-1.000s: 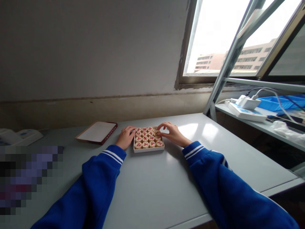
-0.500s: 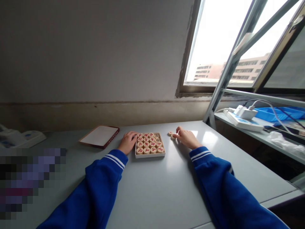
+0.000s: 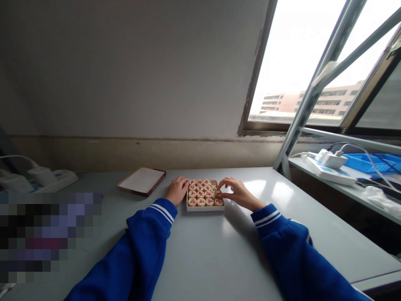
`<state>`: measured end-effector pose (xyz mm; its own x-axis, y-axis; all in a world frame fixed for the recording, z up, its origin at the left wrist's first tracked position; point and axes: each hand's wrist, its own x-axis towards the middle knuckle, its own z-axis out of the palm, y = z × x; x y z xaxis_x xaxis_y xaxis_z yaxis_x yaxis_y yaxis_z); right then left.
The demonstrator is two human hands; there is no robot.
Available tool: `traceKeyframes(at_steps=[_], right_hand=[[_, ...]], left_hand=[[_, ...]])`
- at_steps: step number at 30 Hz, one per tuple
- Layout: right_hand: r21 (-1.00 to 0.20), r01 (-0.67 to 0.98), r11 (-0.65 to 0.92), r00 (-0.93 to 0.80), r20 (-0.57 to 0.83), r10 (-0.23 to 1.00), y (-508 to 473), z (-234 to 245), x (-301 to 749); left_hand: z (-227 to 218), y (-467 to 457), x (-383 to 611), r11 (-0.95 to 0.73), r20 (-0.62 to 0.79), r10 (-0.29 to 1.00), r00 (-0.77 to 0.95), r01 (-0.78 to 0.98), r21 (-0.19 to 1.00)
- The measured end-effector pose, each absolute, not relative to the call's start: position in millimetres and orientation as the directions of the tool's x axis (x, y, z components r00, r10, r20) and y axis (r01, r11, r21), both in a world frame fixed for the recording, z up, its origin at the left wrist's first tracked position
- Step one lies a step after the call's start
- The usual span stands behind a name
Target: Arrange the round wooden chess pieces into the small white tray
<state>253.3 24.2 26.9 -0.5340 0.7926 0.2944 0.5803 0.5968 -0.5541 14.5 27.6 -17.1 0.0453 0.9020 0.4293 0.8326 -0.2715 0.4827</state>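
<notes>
A shallow white box [image 3: 205, 209] on the grey table holds rows of round wooden Chinese chess pieces [image 3: 201, 194], most with red characters and a few at the right with dark ones. My left hand [image 3: 177, 190] holds the box at its left edge, fingers curled against the side. Over the right column, my right hand [image 3: 236, 193] pinches a Chinese chess piece [image 3: 217, 194] between thumb and forefinger. My right fingers partly hide that piece and the ones beneath it.
The box lid [image 3: 142, 181] lies inner side up at the left, near the wall. A power strip [image 3: 59, 179] stands farther left. On the right are a metal frame [image 3: 291, 142] and a shelf with another power strip [image 3: 328, 169] and a blue tray [image 3: 366, 163].
My right hand has moved left from two loose pieces on the table to the box, carrying a piece. Neither loose piece shows on the table now. My left hand stays at the box.
</notes>
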Motion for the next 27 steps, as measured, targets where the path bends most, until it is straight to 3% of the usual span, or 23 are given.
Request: traceKeyframes(at_steps=[3,5,7,9,12,14,17,20,27], right_hand=[[-0.754,0.462,0.467,-0.533,0.185,0.825,36.1,29.9,273.1],[-0.816,0.453,0.359,-0.549,0.062,0.833,43.4,30.2,290.5],[-0.773,0.561,0.296,-0.529,-0.059,0.847,48.2,28.6,306.0],[-0.632,0.723,0.279,-0.428,-0.092,0.899,50.0,26.0,315.5],[-0.405,0.884,0.235,-0.246,0.025,0.969,48.5,24.5,316.7],[-0.344,0.904,0.254,-0.220,0.135,0.966,45.0,26.7,310.7],[-0.424,0.789,0.444,-0.376,0.238,0.896,35.1,32.9,295.0],[-0.491,0.615,0.617,-0.599,0.218,0.770,22.5,35.9,276.2],[-0.487,0.526,0.697,-0.684,0.246,0.687,13.6,28.2,258.6]], left_hand=[[-15.6,26.6,15.2,-0.273,0.420,0.906,0.055,0.835,0.478],[-14.7,26.4,15.3,-0.271,0.409,0.910,0.061,0.836,0.478],[-14.4,26.6,14.9,-0.264,0.396,0.916,0.060,0.834,0.484],[-14.6,27.3,14.2,-0.257,0.390,0.919,0.052,0.830,0.495],[-15.4,28.0,13.4,-0.257,0.400,0.916,0.040,0.822,0.507],[-15.7,28.0,13.3,-0.260,0.406,0.913,0.036,0.819,0.511],[-16.3,27.9,13.4,-0.268,0.416,0.909,0.036,0.814,0.515],[-17.1,28.3,13.3,-0.276,0.429,0.903,0.039,0.817,0.507],[-16.3,27.9,13.9,-0.261,0.400,0.916,0.047,0.825,0.501]])
